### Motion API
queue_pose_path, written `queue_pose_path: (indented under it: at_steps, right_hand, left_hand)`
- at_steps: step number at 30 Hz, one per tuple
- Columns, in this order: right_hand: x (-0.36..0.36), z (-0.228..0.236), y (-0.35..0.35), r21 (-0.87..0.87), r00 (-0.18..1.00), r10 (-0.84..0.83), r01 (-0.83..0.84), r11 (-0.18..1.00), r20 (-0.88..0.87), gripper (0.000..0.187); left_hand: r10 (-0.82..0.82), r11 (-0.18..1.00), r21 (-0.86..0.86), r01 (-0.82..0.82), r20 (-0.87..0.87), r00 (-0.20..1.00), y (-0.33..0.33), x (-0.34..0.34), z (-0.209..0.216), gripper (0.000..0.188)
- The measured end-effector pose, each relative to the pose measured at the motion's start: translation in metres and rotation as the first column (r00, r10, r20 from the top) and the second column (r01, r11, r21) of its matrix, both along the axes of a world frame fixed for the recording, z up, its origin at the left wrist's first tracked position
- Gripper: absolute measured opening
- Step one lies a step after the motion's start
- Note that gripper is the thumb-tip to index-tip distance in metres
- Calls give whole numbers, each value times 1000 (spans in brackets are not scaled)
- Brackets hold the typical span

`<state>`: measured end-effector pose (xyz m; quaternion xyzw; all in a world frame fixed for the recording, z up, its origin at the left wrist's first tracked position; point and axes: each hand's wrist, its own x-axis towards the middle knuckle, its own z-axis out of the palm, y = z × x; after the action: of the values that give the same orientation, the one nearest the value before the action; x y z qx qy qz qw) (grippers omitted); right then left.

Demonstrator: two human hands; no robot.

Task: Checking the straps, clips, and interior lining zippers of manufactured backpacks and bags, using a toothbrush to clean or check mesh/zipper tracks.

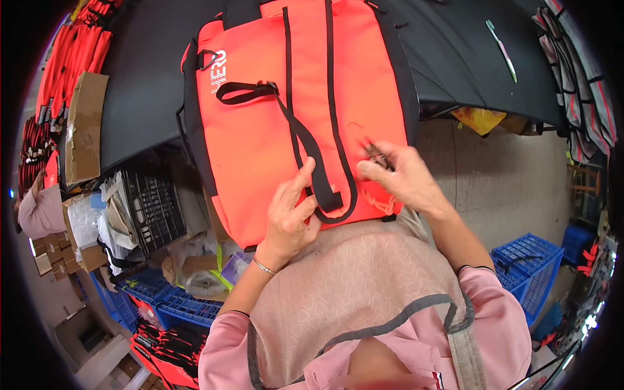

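A bright orange bag with black edging (253,149) lies flat before me, its near end against my lap. A black webbing strap (302,133) with a buckle runs down its middle panel. My left hand (290,208) rests on the bag beside the strap's lower end, index finger and thumb apart, fingertips at the strap's edge. Over the bag's right side my right hand (406,175) is closed on small dark thread snips (379,157), blurred by motion, with something red at the tip. Below that hand hangs a tangle of thin orange cord (380,203).
A black-covered table (455,58) holds a toothbrush (502,52). Orange bags (71,65) and a cardboard box (86,127) stand left. Blue crates (530,273) flank me; grey bags (575,84) hang far right. Another person's pink sleeve (42,211) shows at far left.
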<state>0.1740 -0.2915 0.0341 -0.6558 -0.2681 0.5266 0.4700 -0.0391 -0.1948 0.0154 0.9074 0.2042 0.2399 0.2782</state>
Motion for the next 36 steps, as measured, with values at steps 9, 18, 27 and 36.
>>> queue_pose_path:
  at_steps: [9, 18, 27, 36]
  right_hand:
    - [-30, -11, 0, 19, 999, -30, 29, 999, 15, 26]
    - [-32, 5, 18, 236, 990, -132, 139, 962, -47, 20]
    - [-13, -1, 33, 179, 973, -129, 164, 970, -194, 21]
    - [-12, -4, 48, 223, 989, -127, 140, 965, -70, 15]
  left_hand:
    - [-219, 976, 56, 212, 182, 959, -2, -39, 26, 34]
    - [469, 694, -665, -275, 127, 874, -14, 23, 23, 28]
    - [249, 286, -954, 85, 160, 955, -9, 19, 5, 26]
    - [428, -168, -940, 298, 202, 881, -11, 18, -3, 20]
